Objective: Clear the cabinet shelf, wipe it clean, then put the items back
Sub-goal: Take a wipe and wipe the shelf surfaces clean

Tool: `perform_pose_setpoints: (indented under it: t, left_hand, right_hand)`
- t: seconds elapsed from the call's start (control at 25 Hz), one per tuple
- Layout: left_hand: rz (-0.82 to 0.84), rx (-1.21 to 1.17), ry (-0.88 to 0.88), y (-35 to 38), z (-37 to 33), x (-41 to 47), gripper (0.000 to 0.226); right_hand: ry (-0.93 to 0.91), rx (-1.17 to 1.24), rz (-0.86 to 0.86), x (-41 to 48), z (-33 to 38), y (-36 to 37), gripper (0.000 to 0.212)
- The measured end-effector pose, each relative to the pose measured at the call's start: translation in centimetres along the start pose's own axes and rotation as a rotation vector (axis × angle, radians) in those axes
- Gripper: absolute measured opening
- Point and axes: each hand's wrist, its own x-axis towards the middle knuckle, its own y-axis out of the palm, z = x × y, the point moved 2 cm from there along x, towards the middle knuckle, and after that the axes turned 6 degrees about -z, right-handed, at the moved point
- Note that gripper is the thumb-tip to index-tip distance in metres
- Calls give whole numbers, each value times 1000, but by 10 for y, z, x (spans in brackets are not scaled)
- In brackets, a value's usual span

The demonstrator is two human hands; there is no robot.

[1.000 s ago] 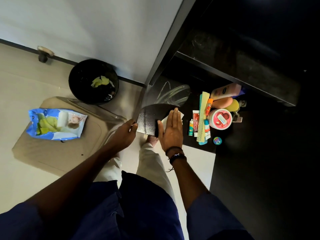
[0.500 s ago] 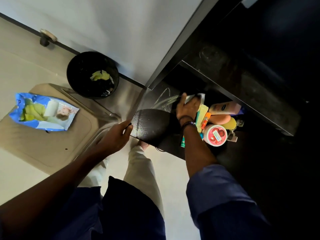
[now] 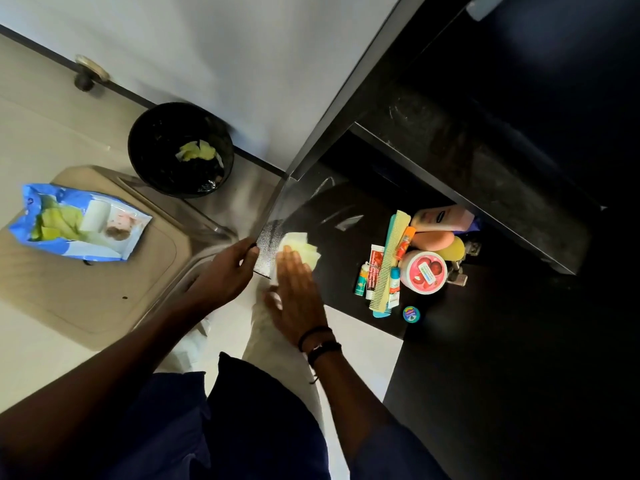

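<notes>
The black cabinet shelf (image 3: 346, 237) lies low in front of me, its left part bare and streaked. My right hand (image 3: 298, 296) presses flat, fingers straight, on a pale yellow wipe (image 3: 301, 249) at the shelf's front left corner. My left hand (image 3: 225, 275) grips the shelf's left front edge, thumb on top. Toiletries crowd the right side of the shelf: a yellow comb (image 3: 389, 258), small tubes (image 3: 374, 271), a round red-and-white jar (image 3: 424, 271), a pink lotion bottle (image 3: 440, 218) and a small blue tin (image 3: 411, 313).
A black waste bin (image 3: 180, 150) with used yellow wipes stands by the wall at left. A blue wipes pack (image 3: 79, 223) lies on a beige floor mat (image 3: 86, 292). A dark upper shelf (image 3: 467, 161) overhangs the back. My legs stand below the shelf edge.
My right hand drew back from the rear of the shelf near the toiletries to the front left corner, dragging the wipe with it. My left hand kept its hold on the edge.
</notes>
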Motion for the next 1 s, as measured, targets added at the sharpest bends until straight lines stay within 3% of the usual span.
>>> perform_pose_setpoints:
  t: [0.12, 0.28, 0.4, 0.56, 0.64, 0.72, 0.88, 1.0]
  left_hand:
    - [-20, 36, 9, 0, 0, -3, 16]
    - [-50, 42, 17, -2, -2, -8, 17]
    - [-58, 1, -10, 3, 4, -8, 12]
    - [-68, -63, -77, 6, 12, -5, 25]
    - [-50, -71, -64, 4, 8, -5, 25]
    - [-57, -70, -56, 2, 8, -5, 22]
    - [-71, -8, -72, -1, 12, -6, 17]
    - [-76, -23, -62, -3, 11, -12, 23]
  right_hand:
    - [340, 50, -136, 45, -58, -29, 75]
    - [580, 143, -72, 107, -102, -66, 75]
    - [490, 102, -59, 91, -62, -47, 76]
    - [75, -41, -1, 3, 27, 2, 77]
    - [-97, -48, 90, -14, 32, 7, 76]
    - [-165, -47, 74, 6, 6, -5, 76]
    - [186, -54, -65, 88, -83, -44, 83]
    - [392, 47, -23, 135, -109, -71, 77]
